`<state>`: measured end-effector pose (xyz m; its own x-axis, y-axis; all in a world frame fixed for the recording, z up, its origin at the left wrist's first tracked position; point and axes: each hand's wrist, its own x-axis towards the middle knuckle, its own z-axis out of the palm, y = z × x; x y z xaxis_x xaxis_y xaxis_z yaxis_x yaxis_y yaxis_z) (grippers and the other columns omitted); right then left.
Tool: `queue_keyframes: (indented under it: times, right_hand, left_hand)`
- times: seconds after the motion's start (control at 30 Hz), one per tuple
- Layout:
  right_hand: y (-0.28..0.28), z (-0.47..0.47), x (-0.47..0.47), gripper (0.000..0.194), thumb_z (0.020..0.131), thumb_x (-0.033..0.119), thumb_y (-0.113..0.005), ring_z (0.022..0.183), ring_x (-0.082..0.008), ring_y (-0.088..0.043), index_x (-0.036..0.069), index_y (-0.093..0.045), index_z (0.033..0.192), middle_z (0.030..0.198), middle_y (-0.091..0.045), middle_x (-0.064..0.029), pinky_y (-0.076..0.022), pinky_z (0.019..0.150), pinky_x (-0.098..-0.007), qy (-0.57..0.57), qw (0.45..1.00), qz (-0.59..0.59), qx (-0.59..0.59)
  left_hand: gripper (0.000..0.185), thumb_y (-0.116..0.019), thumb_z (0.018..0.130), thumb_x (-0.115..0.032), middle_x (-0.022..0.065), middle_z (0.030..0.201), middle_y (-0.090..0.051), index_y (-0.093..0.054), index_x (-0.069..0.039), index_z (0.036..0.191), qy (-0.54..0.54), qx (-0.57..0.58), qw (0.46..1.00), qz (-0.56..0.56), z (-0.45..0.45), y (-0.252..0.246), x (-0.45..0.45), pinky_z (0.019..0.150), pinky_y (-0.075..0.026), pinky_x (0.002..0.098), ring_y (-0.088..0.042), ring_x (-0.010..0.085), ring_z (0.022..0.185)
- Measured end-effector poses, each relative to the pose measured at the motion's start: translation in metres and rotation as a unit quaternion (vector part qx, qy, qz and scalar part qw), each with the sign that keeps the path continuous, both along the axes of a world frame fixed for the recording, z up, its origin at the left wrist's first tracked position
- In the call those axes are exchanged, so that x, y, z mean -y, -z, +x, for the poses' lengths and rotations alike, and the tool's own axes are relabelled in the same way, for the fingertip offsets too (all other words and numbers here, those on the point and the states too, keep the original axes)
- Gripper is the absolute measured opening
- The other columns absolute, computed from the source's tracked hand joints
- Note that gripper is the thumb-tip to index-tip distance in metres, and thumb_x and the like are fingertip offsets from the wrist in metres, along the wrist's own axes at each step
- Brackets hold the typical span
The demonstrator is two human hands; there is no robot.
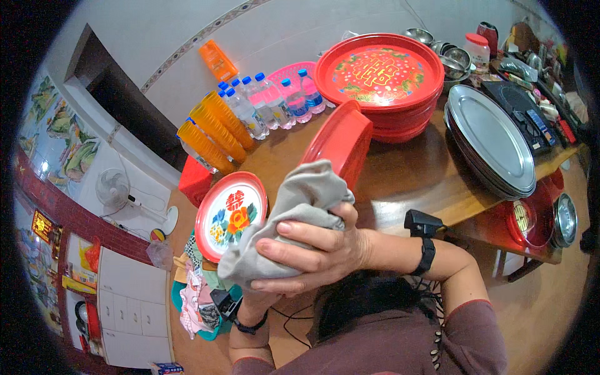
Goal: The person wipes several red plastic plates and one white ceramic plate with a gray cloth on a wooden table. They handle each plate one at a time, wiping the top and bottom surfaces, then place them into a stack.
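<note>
My right hand (318, 255) grips a folded grey cloth (304, 194) with its fingers spread over it. The cloth lies against the near end of a red basin (344, 147), which is tipped up on its side above the wooden table. Only the wrist end of my left hand (260, 302) shows, beneath the right hand and cloth; its fingers are hidden. Left of the cloth, a red-rimmed white enamel plate (229, 213) with painted flowers rests near the table edge. Beyond the tipped basin stands a stack of red basins, topped by a patterned red tray (379, 72).
Stacked orange plastic cups (218, 129) and water bottles (281, 101) line the table's far left. Stacked metal trays (492, 140) lie at right, beside a black induction cooker (515, 117). A teal basket (206, 333) of clothes sits below the left edge. Black cables (293, 316) hang near me.
</note>
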<state>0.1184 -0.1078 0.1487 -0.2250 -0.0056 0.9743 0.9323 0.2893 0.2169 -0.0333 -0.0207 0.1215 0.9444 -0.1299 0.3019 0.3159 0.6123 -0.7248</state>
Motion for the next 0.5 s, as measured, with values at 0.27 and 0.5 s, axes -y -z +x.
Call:
queue_keyframes:
  times: [0.27, 0.5]
  right_hand:
    - [-0.021, 0.050, -0.001, 0.041, 0.091, 0.043, -0.067, 0.131, -0.0276, -0.051, 0.038, -0.063, 0.131, 0.141, -0.056, -0.0055, -0.0208, 0.115, -0.0647, -0.047, 0.998, -0.019, -0.038]
    - [-0.030, 0.088, -0.009, 0.047, 0.100, 0.036, -0.056, 0.134, -0.0410, -0.049, 0.005, -0.063, 0.135, 0.142, -0.052, -0.0241, -0.0370, 0.113, -0.0516, -0.229, 0.932, -0.089, -0.266]
  left_hand:
    - [0.019, -0.073, 0.089, -0.015, 0.0154, 0.088, -0.074, -0.072, 0.001, 0.099, 0.517, 0.189, 0.268, -0.791, -0.054, -0.036, 0.017, 0.075, -0.058, 0.0382, -0.074, 0.0323, 0.080]
    - [0.042, -0.063, 0.101, -0.033, 0.0117, 0.070, -0.065, -0.063, 0.001, 0.078, 0.524, 0.118, 0.188, -0.823, -0.041, -0.077, 0.035, 0.060, -0.053, 0.0369, -0.067, 0.0280, 0.061]
